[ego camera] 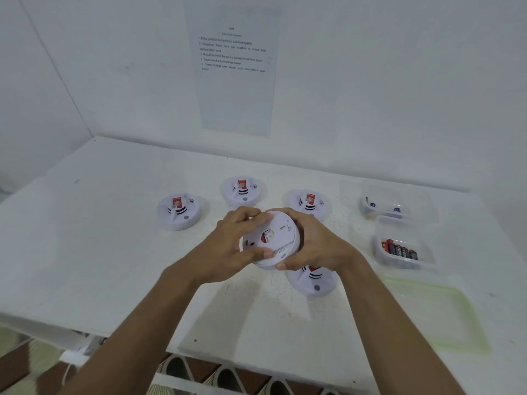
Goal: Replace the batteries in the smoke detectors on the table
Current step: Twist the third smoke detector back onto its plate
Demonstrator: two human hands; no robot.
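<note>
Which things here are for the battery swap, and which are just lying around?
Job: white round smoke detector in left hand and right hand; four matching detectors; clear tub of red-black batteries; clear tub of blue-capped cells; printed wall sheet.
Idle: green-rimmed clear lid.

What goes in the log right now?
left hand grips smoke detector | right hand grips it too | underside showing | batteries in tub

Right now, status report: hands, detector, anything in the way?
Holding smoke detector, back up: left hand, right hand gripping. Below right hand, second detector.
</note>
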